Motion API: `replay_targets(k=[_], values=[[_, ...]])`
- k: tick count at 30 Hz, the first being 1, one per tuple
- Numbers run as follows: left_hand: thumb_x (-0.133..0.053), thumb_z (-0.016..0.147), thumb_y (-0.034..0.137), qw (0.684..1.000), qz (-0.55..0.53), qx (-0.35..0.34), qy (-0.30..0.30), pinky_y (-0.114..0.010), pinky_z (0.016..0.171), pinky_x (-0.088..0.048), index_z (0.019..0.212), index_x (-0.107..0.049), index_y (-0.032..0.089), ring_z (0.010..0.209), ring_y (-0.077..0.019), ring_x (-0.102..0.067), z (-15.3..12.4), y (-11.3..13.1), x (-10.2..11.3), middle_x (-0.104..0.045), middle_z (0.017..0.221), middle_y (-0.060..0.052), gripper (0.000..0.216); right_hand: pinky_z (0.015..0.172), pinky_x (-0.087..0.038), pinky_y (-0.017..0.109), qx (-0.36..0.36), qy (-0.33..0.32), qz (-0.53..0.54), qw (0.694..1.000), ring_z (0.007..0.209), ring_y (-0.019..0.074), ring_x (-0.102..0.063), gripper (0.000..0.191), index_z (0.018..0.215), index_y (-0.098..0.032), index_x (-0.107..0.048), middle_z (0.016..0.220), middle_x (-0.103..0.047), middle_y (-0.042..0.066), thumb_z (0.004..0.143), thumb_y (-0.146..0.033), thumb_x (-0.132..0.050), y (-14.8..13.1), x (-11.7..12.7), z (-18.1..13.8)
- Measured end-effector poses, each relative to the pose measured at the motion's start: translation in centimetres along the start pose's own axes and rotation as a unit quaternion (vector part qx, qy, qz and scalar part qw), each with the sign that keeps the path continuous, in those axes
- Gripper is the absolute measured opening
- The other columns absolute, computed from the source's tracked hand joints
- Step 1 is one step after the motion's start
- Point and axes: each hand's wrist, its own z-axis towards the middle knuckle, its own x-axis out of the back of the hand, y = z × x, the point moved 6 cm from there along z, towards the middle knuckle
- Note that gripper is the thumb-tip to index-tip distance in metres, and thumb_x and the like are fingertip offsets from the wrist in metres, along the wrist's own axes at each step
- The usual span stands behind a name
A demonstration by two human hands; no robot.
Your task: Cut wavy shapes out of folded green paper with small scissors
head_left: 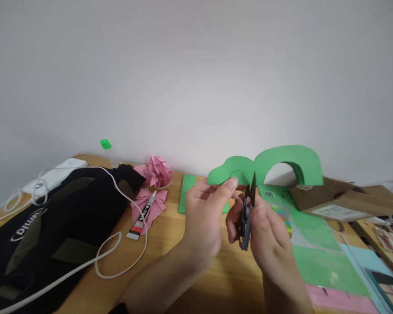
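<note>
Between thumb and fingers, my left hand (205,213) pinches the lower edge of a green paper cutout (290,153). The paper has wavy, rounded outlines, a pencilled arc on its left part and an arch-shaped opening on its right part. My right hand (268,231) grips dark-handled scissors (245,224) by the loops. Their blades point up, a little apart, at the paper's lower edge near its middle. Behind my hands lies a folded green paper piece (187,192) on the table, partly hidden.
At left lie a black bag (68,222), a white cable (144,235), a glue tube (142,216) on pink paper and a pink paper flower (157,171). Packs of green paper (327,261) and a brown cardboard package (340,196) lie at right on the wooden table (172,226).
</note>
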Motion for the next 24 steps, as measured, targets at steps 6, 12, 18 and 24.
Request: replay_targets(k=[6, 12, 18, 24], values=[[-0.075, 0.072, 0.026, 0.999, 0.049, -0.022, -0.007, -0.018, 0.047, -0.047, 0.056, -0.062, 0.017, 0.045, -0.0062, -0.053, -0.2, -0.1, -0.3, -0.056, 0.049, 0.004, 0.022, 0.044, -0.036, 0.023, -0.026, 0.028, 0.035, 0.999, 0.047, 0.0108, -0.044, 0.044, 0.074, -0.021, -0.052, 0.054, -0.051, -0.002, 0.103, -0.046, -0.029, 1.0, -0.3, -0.1], [-0.070, 0.079, 0.032, 0.998, 0.047, 0.005, -0.045, -0.016, 0.029, -0.032, 0.059, -0.057, 0.017, 0.030, -0.0033, -0.041, -0.4, -0.9, -0.4, -0.052, 0.046, 0.006, 0.029, 0.043, -0.035, 0.024, -0.030, 0.051, 0.068, 0.996, 0.044, 0.0114, -0.043, 0.046, 0.073, -0.021, -0.054, 0.049, -0.049, -0.003, 0.102, -0.046, -0.029, 1.6, -0.4, 0.2], [-0.069, 0.081, 0.032, 0.998, 0.045, 0.000, -0.047, -0.015, 0.026, -0.029, 0.062, -0.057, 0.017, 0.028, -0.0027, -0.039, -0.4, -1.2, -0.3, -0.053, 0.048, 0.006, 0.027, 0.043, -0.034, 0.025, -0.040, 0.061, 0.093, 0.993, 0.044, 0.0118, -0.042, 0.040, 0.078, -0.022, -0.052, 0.051, -0.051, -0.003, 0.101, -0.048, -0.031, 1.9, -0.3, 0.0], [-0.072, 0.078, 0.031, 0.998, 0.063, -0.002, -0.012, -0.015, 0.028, -0.031, 0.060, -0.057, 0.017, 0.032, -0.0032, -0.040, -0.5, -1.1, -0.2, -0.050, 0.047, 0.006, 0.028, 0.045, -0.034, 0.027, -0.031, 0.066, 0.079, 0.994, 0.047, 0.0133, -0.043, 0.044, 0.069, -0.023, -0.048, 0.052, -0.049, -0.002, 0.100, -0.051, -0.033, 1.4, -0.4, 0.2]])
